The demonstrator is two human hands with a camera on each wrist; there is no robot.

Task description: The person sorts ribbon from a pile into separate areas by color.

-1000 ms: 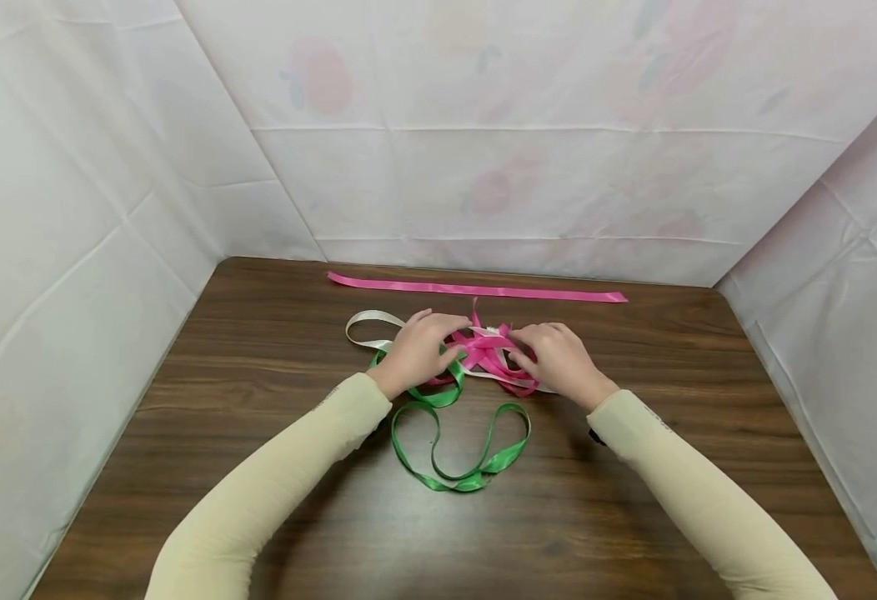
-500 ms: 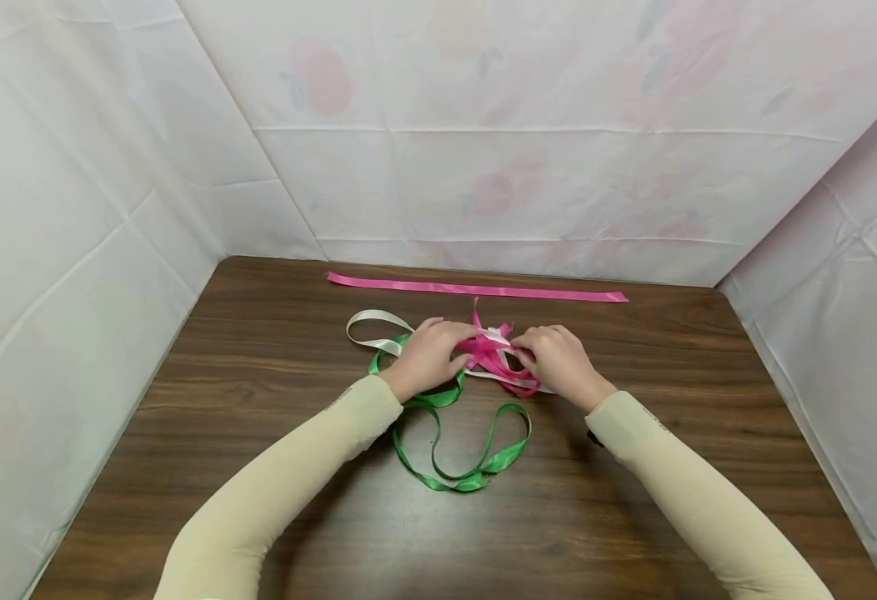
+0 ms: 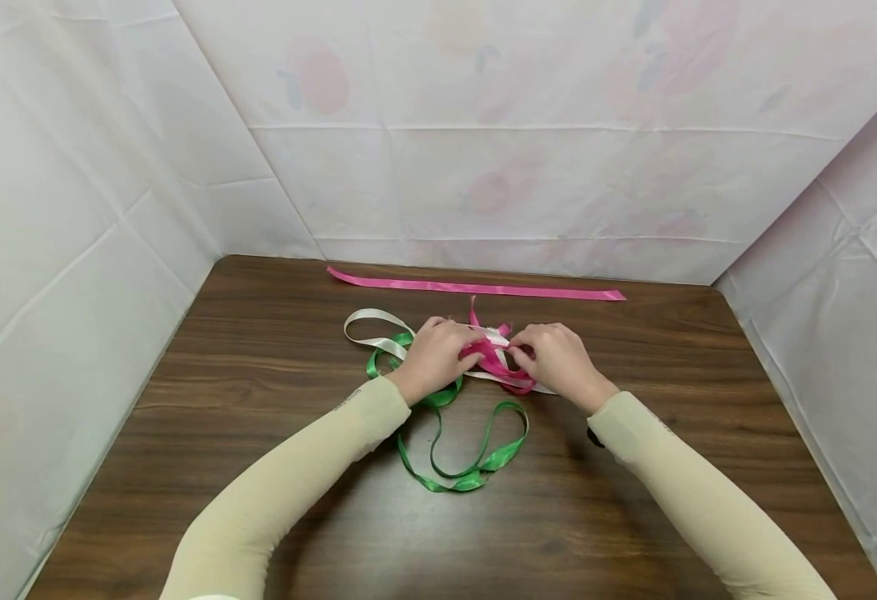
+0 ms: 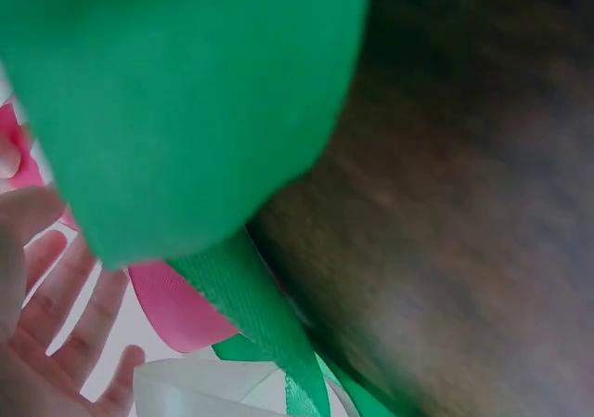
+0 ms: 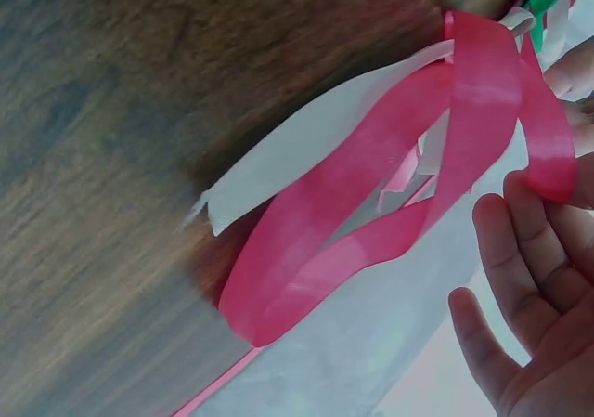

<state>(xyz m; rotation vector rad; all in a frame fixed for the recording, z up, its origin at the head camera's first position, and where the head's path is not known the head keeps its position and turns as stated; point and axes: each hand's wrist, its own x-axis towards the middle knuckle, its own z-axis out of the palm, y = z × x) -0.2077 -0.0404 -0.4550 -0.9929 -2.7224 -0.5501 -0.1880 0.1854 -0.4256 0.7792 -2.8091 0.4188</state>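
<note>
— Where is the looped pink ribbon (image 3: 500, 364)?
— It is bunched on the brown table (image 3: 528, 550), between the two hands. A strip of it is pinched between thumb and fingertip by the right hand (image 3: 557, 358).
— And the left hand (image 3: 436, 352)?
— Its fingers and thumb are placed at the pink loops; whether ribbon is pinched there cannot be told.
— What else is seen?
— A white ribbon (image 3: 374, 314) is looped beyond the left hand, a green ribbon (image 3: 470, 482) is curled nearer, and a straight pink ribbon (image 3: 476, 288) is stretched near the far edge.
</note>
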